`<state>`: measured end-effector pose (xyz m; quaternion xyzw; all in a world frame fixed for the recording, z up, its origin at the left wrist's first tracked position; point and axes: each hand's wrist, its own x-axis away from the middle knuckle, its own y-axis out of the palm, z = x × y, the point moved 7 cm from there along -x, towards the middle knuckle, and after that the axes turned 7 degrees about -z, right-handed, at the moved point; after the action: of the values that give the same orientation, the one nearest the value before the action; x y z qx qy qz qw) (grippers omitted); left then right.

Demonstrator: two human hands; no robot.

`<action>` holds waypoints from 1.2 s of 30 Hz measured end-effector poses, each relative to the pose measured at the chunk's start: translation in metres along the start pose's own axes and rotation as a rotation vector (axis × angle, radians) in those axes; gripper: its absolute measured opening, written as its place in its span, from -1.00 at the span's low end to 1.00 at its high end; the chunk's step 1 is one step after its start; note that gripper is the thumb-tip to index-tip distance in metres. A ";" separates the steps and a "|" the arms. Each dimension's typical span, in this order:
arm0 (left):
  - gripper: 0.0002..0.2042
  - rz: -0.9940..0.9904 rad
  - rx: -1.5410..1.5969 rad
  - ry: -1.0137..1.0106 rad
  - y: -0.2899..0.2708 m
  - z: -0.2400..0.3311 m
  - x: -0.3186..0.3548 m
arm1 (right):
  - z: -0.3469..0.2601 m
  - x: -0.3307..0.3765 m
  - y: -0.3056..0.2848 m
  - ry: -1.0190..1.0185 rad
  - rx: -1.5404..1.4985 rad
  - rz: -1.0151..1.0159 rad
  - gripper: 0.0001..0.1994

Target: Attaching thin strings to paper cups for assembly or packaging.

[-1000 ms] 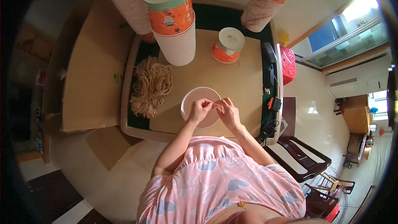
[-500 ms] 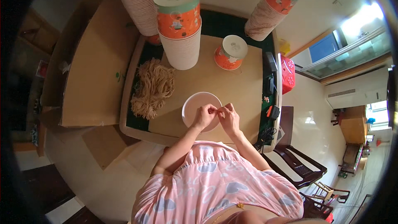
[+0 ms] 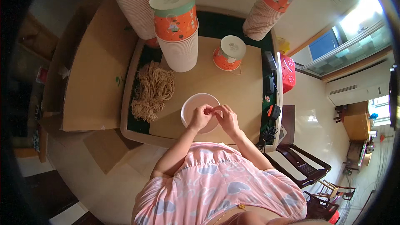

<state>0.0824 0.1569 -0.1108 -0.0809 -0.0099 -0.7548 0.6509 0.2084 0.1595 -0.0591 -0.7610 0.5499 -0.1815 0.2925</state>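
L hand [image 3: 201, 116] & R hand [image 3: 226, 118] pinch shut on a small item, unclear what, over white cup [image 3: 191, 105]. String heap [image 3: 152, 91] remains; work seems mid-way.

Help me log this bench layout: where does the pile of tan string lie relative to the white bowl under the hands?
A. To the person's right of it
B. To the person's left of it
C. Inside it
B: the pile of tan string lies on the table, apart from the white bowl, on the person's left side.
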 end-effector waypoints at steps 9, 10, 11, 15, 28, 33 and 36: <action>-0.92 -0.016 -0.025 -0.029 -0.004 -0.014 0.002 | 0.014 0.000 0.008 0.004 -0.099 -0.009 -0.91; -0.92 -0.016 -0.025 -0.029 -0.004 -0.016 0.002 | 0.014 0.001 0.008 0.004 -0.100 -0.008 -0.91; -0.93 -0.017 -0.066 -0.030 -0.004 -0.016 0.002 | 0.014 0.001 0.008 0.003 -0.097 -0.007 -0.90; -0.93 -0.029 -0.111 -0.070 -0.003 -0.023 0.002 | 0.014 0.003 0.009 0.014 -0.069 -0.038 -0.85; -0.89 -0.009 -0.022 -0.085 0.000 -0.028 0.000 | 0.019 0.005 0.009 0.012 -0.116 0.032 -0.92; -0.93 0.078 -0.321 0.045 -0.004 0.010 0.004 | 0.013 0.005 0.005 -0.008 -0.103 0.039 -0.93; -0.92 0.089 -0.320 0.027 -0.009 0.007 0.006 | 0.011 0.005 0.003 -0.022 -0.097 0.034 -0.93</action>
<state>0.0737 0.1533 -0.1022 -0.1738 0.1231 -0.7180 0.6626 0.2146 0.1573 -0.0700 -0.7668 0.5677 -0.1411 0.2642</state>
